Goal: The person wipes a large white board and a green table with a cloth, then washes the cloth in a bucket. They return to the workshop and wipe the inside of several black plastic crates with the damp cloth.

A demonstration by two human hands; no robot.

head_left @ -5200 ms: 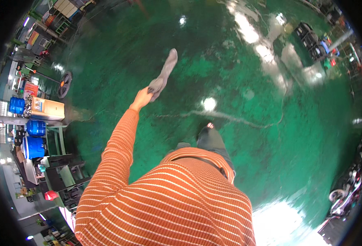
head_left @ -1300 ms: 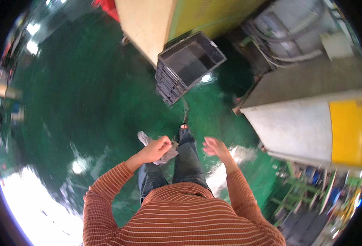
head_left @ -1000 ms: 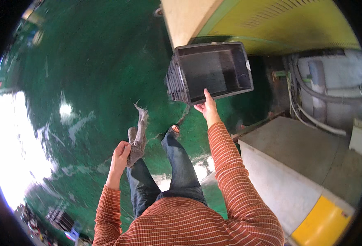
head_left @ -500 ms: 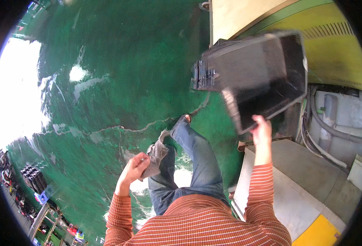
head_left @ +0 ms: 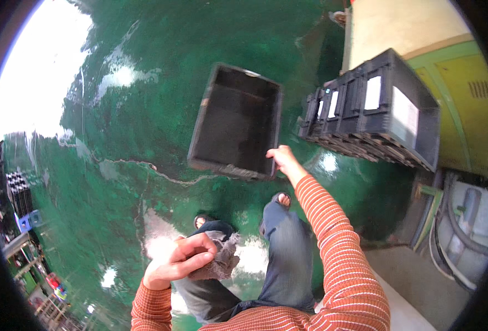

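Observation:
My right hand (head_left: 281, 159) is closed on the near right corner of a black plastic crate (head_left: 235, 121). The crate is held out ahead of me above the floor, with its open top facing up toward me and its dark inside showing. In my left hand (head_left: 182, 259), a crumpled grey rag (head_left: 219, 259) is gripped between thumb and curled fingers, in front of my left thigh. The left hand is well apart from the crate.
Right of the held crate stands a stack of black crates (head_left: 360, 105) with white labels. Beyond it are a yellow-green machine panel (head_left: 448, 88) and hoses (head_left: 448, 243). A grey cabinet top (head_left: 415, 281) lies near my right elbow. The green floor (head_left: 128, 121) is cracked and shiny.
The crate has swung leftward, from over the machine side to ahead of me, carried by my right hand. The crate stack is now uncovered. My left hand still holds the rag, slightly lower.

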